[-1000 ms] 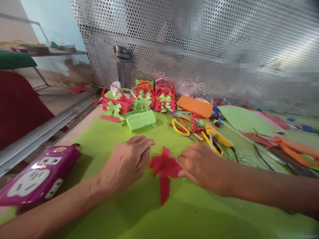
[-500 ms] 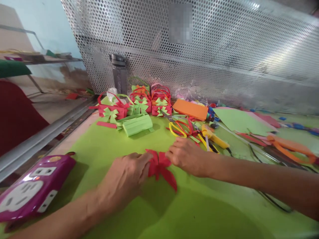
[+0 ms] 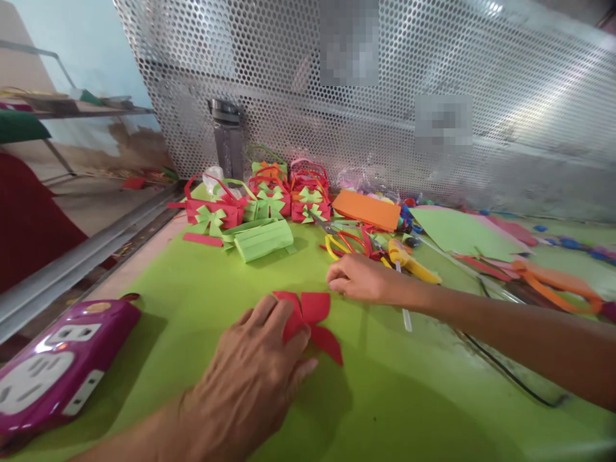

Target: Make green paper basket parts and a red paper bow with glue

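Note:
A red paper bow [image 3: 317,308], cut into petal-like flaps, lies on the green work surface. My left hand [image 3: 255,366] is on the bow's left side, its fingers and thumb gripping the paper and hiding part of it. My right hand [image 3: 359,277] is beyond and to the right of the bow, apart from it. Its fingers are curled in, and nothing shows in them. Just behind that hand lie scissors [image 3: 332,247] with yellow and orange-red handles. A yellow glue gun [image 3: 416,262] with a pale glue stick [image 3: 407,319] is by my right forearm.
Small red paper baskets [image 3: 216,212] with green bows stand at the back, near a grey bottle [image 3: 228,141]. In front of them is a folded green paper piece [image 3: 264,240]. A purple power strip [image 3: 72,359] sits at left; orange-handled scissors [image 3: 558,289] lie at right.
My right hand has let go of the red paper bow and moved up, away from it. My left hand has turned flatter over the bow's left side. The view has shifted slightly.

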Motion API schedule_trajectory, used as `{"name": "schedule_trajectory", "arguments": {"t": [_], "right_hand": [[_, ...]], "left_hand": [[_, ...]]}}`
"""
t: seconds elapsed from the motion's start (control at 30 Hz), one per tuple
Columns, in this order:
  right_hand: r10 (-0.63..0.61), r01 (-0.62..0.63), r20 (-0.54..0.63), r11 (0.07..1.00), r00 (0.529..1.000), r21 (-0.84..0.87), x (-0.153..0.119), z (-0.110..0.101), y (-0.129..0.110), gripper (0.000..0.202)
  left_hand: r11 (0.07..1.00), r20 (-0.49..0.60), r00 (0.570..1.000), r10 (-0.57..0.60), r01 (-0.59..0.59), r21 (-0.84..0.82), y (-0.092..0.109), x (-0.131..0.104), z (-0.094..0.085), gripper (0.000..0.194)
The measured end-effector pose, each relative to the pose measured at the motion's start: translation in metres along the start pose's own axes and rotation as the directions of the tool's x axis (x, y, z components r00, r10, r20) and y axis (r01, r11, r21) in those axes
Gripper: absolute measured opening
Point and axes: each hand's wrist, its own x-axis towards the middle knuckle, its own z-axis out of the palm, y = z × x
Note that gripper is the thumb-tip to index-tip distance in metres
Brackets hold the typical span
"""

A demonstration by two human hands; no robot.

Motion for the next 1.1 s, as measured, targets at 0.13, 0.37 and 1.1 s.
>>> {"name": "schedule_trajectory", "arguments": {"t": [0.13, 0.37, 1.1], "right_hand": [[0.056, -0.062, 0.068, 0.994, 0.996, 0.091, 0.000, 0.001, -0.002, 0.019], [0.094, -0.106, 0.090, 0.986, 0.991, 0.131, 0.000, -0.001, -0.003, 0.022], [0.013, -0.131, 0.230, 0.853, 0.973, 0.504, 0.003, 0.001, 0.004, 0.007]], "left_hand": [[1.000, 0.029, 0.999, -0.025, 0.025, -0.001, 0.006, -0.005, 0.004, 0.025], [0.997, 0.044, 0.996, -0.071, 0.070, 0.041, 0.007, -0.009, 0.007, 0.038], [0.995, 0.068, 0.993, -0.099, 0.098, 0.028, 0.010, -0.009, 0.009, 0.036]]}}
